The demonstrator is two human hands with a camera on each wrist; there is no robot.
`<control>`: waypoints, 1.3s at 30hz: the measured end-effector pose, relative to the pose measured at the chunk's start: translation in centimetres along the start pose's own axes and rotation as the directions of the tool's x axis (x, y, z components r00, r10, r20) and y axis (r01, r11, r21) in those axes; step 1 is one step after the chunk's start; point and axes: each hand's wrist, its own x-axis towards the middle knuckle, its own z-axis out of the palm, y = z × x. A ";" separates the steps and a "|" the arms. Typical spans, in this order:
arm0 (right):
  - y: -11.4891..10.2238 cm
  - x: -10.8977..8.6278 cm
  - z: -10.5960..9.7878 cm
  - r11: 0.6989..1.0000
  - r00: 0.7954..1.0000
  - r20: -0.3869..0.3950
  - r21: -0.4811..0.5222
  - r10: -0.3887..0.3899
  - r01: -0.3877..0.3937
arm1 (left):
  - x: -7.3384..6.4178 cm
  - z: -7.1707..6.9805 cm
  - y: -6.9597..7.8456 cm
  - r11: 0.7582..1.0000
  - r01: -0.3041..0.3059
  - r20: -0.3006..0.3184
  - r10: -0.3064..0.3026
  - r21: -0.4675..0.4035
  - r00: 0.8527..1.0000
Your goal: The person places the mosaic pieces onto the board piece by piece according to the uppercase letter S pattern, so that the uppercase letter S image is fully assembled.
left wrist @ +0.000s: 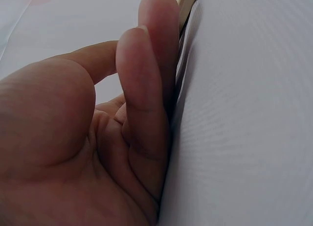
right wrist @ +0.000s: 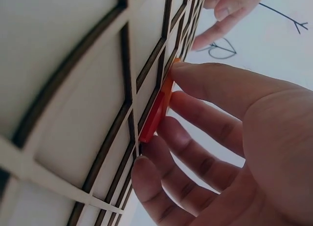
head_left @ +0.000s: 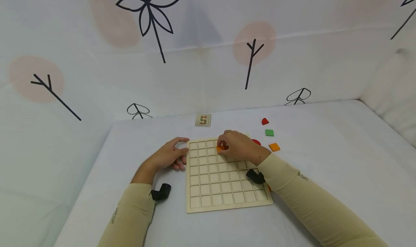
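A pale wooden grid board (head_left: pixel 214 178) lies on the white cloth. My right hand (head_left: pixel 235 145) is over its upper part, thumb and fingers pinching an orange tile (head_left: pixel 220 149) at the grid. The right wrist view shows the orange tile (right wrist: pixel 170 84) between thumb and index finger, with a red piece (right wrist: pixel 152 119) beside it near the other fingertips. My left hand (head_left: pixel 169 154) rests on the cloth at the board's left edge, its fingers loosely bent and holding nothing. In the left wrist view, the left fingers (left wrist: pixel 142 69) reach toward the board's edge (left wrist: pixel 187 8).
Right of the board lie a red quarter-round piece (head_left: pixel 265 121), a green square (head_left: pixel 269 132) and an orange square (head_left: pixel 274 147). Another red piece (head_left: pixel 256 142) shows partly behind my right hand. A small pattern card (head_left: pixel 203 120) lies beyond the board, before a printed cloth backdrop (head_left: pixel 208 70).
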 end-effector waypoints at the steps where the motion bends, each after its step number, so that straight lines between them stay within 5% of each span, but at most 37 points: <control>1: 0.1 0.0 0.0 1.000 1.000 0.001 -0.003 -0.003 0.003 | 0.0 0.0 0.0 1.000 0.001 0.000 -0.001 -0.001 1.000; 39: 0.8 -0.1 -0.1 0.998 0.998 0.017 -0.028 -0.063 0.064 | 0.0 -0.1 0.0 1.000 -0.003 0.009 0.003 0.001 1.000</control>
